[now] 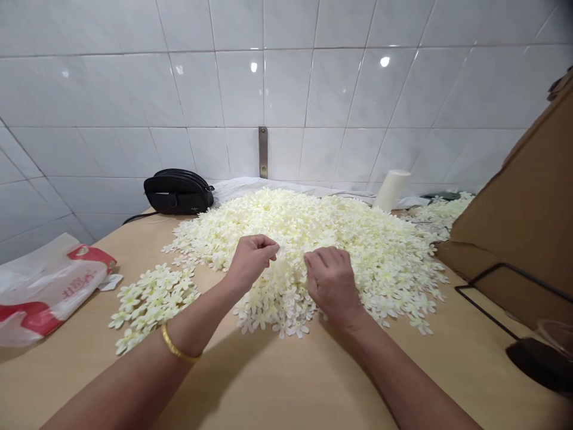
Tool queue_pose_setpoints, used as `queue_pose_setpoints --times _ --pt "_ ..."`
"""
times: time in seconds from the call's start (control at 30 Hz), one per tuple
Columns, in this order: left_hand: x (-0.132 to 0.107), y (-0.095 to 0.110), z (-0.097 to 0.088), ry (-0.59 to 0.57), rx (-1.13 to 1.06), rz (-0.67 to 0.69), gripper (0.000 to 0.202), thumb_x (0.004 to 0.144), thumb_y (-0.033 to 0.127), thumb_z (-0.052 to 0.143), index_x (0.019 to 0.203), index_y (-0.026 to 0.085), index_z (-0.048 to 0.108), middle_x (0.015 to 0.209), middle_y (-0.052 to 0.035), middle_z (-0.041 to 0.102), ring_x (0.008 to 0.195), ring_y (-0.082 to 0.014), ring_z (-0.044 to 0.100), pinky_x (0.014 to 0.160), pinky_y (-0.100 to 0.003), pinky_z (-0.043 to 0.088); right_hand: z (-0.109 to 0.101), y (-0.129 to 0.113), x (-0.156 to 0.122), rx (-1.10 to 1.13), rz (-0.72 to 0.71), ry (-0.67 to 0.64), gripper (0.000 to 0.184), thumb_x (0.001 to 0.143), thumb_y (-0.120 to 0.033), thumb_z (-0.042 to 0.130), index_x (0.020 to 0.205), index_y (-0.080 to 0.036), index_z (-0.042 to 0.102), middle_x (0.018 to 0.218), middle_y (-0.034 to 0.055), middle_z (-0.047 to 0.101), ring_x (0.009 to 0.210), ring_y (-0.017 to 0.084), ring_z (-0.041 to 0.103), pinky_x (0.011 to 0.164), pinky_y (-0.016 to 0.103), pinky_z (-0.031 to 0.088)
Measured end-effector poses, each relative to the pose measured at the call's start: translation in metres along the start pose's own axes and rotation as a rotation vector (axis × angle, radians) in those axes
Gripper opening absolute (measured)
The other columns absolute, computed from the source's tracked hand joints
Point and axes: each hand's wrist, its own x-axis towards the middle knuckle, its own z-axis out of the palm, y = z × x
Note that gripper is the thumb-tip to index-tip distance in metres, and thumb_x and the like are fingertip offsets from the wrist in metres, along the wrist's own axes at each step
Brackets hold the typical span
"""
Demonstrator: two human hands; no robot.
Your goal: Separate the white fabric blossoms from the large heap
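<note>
Although red characters are printed on the crumpled white-and-red plastic bag (45, 292) at the left edge of the tan wooden table (277, 382), they are too blurred to read, and no other writing shows. Both forearms reach forward from the bottom of the view and meet over the near side of the large heap of cream-white fabric flowers (322, 239), which covers the middle of the table. The left hand (250, 258), with a thin gold bangle (179, 349) on its wrist, has thumb and fingertips pinched together at the top of the heap; whether a flower sits between them cannot be told. The right hand (331, 280) lies just beside it, back upward, with fingers bent down into the flowers and tips hidden, so its grip cannot be told. A small loose pile of the same flowers (152, 298) lies apart to the left. A black zipped pouch (178, 191) sits by the tiled wall, and a brown cardboard box (523, 209) stands at the right.
</note>
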Motion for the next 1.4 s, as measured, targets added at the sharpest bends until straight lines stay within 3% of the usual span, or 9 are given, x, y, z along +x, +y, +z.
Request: queue_pose_setpoints --times 0.1,0.27,0.43,0.53,0.7,0.97,1.07,1.23,1.4 --pt "0.013 -0.001 -0.001 0.032 0.128 0.038 0.015 0.061 0.028 0.058 0.064 0.014 0.055 0.047 0.0025 0.048 0.040 -0.0058 0.037 0.039 -0.019 0.027 0.003 -0.001 -0.002 0.098 -0.025 -0.063 0.018 0.079 -0.014 0.042 0.089 -0.015 0.057 0.078 0.0078 0.057 0.076 0.020 0.048 0.071 0.034 0.035" --pt "0.008 -0.005 -0.018 0.156 0.307 0.170 0.014 0.065 0.028 0.053 0.071 0.015 0.055 0.049 0.0033 0.048 0.042 -0.0069 0.037 0.042 -0.019 0.029 0.004 0.006 -0.004 0.221 0.105 0.059 0.017 0.080 -0.014 0.041 0.087 -0.014 0.057 0.077 0.0070 0.058 0.076 0.018 0.050 0.070 0.032 0.037" --pt "-0.038 -0.014 -0.047 0.148 0.512 0.246 0.015 0.072 0.025 0.046 0.064 0.016 0.055 0.054 0.0011 0.050 0.048 -0.0085 0.041 0.047 -0.020 0.031 0.004 0.008 -0.006 0.240 0.092 0.091 0.013 0.079 -0.016 0.044 0.080 -0.016 0.057 0.074 0.0058 0.059 0.075 0.019 0.052 0.071 0.032 0.037" --pt "-0.078 -0.021 -0.061 0.061 0.722 0.307 0.019 0.076 0.021 0.042 0.064 0.016 0.056 0.058 -0.0007 0.052 0.054 -0.0101 0.044 0.053 -0.022 0.034 0.005 0.006 -0.007 0.226 0.082 0.107 0.012 0.078 -0.017 0.046 0.079 -0.017 0.057 0.074 0.0053 0.059 0.075 0.019 0.053 0.071 0.032 0.038" --pt "-0.130 -0.037 -0.083 -0.011 0.945 0.332 0.021 0.079 0.019 0.038 0.074 0.017 0.058 0.072 -0.0055 0.056 0.070 -0.0144 0.049 0.063 -0.026 0.038 0.005 0.002 -0.009 0.219 0.024 0.118 0.011 0.078 -0.018 0.047 0.077 -0.017 0.057 0.073 0.0053 0.060 0.074 0.019 0.055 0.070 0.032 0.039" --pt "-0.137 -0.051 -0.112 0.238 1.194 0.349 0.018 0.077 0.018 0.042 0.084 0.016 0.059 0.085 -0.0090 0.054 0.084 -0.0200 0.045 0.069 -0.032 0.041 0.010 0.001 -0.012 0.204 -0.006 0.168 0.010 0.077 -0.021 0.048 0.078 -0.021 0.058 0.076 0.0077 0.063 0.075 0.023 0.058 0.070 0.033 0.041" --pt "-0.128 -0.052 -0.108 0.247 1.239 0.363 0.018 0.075 0.019 0.044 0.085 0.016 0.059 0.090 -0.0103 0.053 0.088 -0.0224 0.043 0.069 -0.034 0.041 0.009 0.000 -0.013 0.190 -0.029 0.166 0.008 0.076 -0.021 0.050 0.077 -0.022 0.058 0.075 0.0074 0.063 0.075 0.022 0.058 0.068 0.032 0.042" --pt "-0.115 -0.053 -0.103 0.203 1.223 0.380 0.019 0.072 0.011 0.043 0.062 0.016 0.058 0.088 -0.0105 0.053 0.091 -0.0236 0.041 0.070 -0.035 0.040 0.006 -0.005 -0.012 0.238 0.027 0.119 0.015 0.080 -0.023 0.044 0.077 -0.019 0.058 0.076 0.0086 0.062 0.078 0.024 0.057 0.072 0.036 0.041" --pt "-0.121 -0.039 -0.094 0.147 0.770 0.267 0.012 0.073 0.016 0.046 0.068 0.017 0.057 0.076 -0.0057 0.055 0.076 -0.0166 0.048 0.067 -0.030 0.041 0.005 -0.006 -0.013 0.240 0.018 0.130 0.013 0.078 -0.021 0.046 0.077 -0.019 0.058 0.075 0.0073 0.062 0.077 0.023 0.057 0.072 0.034 0.040"
